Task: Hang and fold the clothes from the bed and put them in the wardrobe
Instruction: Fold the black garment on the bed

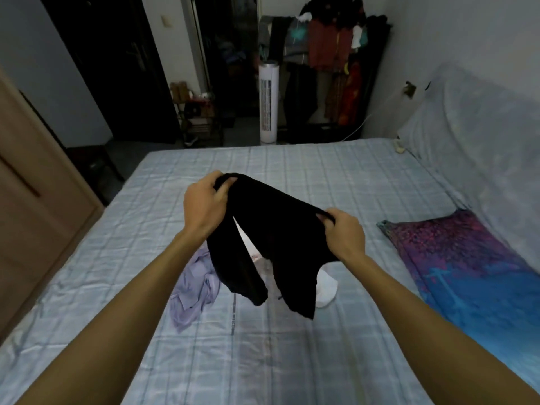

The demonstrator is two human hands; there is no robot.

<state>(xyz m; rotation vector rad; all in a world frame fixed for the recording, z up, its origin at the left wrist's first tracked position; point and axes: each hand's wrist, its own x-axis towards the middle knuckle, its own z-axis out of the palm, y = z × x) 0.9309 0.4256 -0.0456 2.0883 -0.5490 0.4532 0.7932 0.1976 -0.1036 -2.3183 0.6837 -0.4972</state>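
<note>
Clearly the work is at the straightening-out stage: a pair of black shorts (271, 244) hangs in the air over the bed (292, 361), spread between two hands. The left hand (204, 200) pinches one end of the waistband with curled fingers, and the right hand (343, 229) grips the other end lower down, so the band runs on a slant from upper left to lower right. Both legs of the garment dangle free, clear of the checked sheet, one leg hanging a little to the left of the other.

Under the shorts lie more clothes not yet handled: a crumpled lilac shirt (193, 290) to the left and a white garment (325, 290) to the right, with something pale between them that the black cloth mostly hides, so I cannot tell what it is. A patterned pillow (467, 273) rests along the right side of the bed. A brown wardrobe door (35, 217) stands at the left edge of the view.

Judging by this, the next move calls for levelling the waistband, laying the shorts flat on a bare part of the sheet away from the pile, then folding one leg over the other. The fabric looks thin and limp, so it will likely need smoothing to keep the fold neat.
</note>
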